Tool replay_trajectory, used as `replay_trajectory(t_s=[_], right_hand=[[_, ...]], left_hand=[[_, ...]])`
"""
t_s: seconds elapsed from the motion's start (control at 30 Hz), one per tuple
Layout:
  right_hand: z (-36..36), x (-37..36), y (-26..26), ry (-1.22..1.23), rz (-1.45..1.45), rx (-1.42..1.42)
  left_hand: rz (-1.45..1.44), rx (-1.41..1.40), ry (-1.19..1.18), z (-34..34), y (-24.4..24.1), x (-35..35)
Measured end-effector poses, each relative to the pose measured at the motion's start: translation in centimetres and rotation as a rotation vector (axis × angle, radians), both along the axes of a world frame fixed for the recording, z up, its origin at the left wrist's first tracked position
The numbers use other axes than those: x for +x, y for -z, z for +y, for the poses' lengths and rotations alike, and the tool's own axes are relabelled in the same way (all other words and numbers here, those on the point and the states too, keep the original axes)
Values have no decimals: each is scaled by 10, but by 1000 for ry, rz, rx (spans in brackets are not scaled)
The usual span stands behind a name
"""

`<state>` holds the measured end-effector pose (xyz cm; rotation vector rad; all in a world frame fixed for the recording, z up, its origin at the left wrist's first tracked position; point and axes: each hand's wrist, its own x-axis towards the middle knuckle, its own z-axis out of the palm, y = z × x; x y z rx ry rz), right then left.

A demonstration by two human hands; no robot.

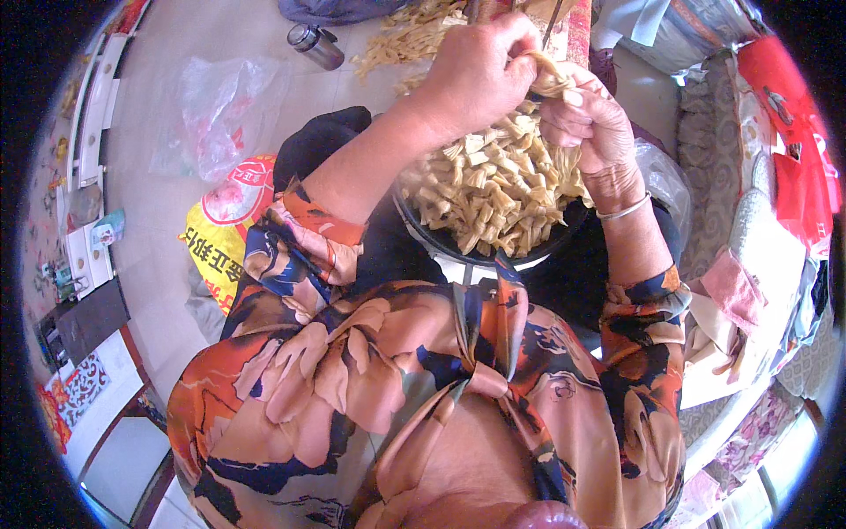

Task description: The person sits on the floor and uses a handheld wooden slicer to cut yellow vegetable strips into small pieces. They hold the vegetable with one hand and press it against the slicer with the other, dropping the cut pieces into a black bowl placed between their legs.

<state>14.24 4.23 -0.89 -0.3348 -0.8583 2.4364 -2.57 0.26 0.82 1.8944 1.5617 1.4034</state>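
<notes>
My left hand (489, 73) and my right hand (585, 119) meet at the top centre, above a dark round pan. Between them is a twisted pale tan strip (552, 78), pinched by the fingers of both. Many short, knotted or folded tan pieces (492, 178) are heaped in the pan (436, 246), which lies just below the hands. The far side of the pan is hidden by the hands and the left forearm. More long tan strips (416, 33) lie loose beyond the left hand.
A lidded bottle (316, 46) stands on the floor at the upper left. Below it lie a clear plastic bag (221, 106) and a yellow and red printed sack (221, 238). A sofa (710, 159) with cloths and a red bag (800, 185) is on the right.
</notes>
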Motion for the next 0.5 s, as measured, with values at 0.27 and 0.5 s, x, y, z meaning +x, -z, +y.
replay_trajectory(t_s=[0.27,0.5], right_hand=[[0,-3,-2,103,-2,79],[1,-2,-8,159,-223,200]], left_hand=[[99,104,23,-5,-1,-5],[140,-102,232,-12,-7,-10]])
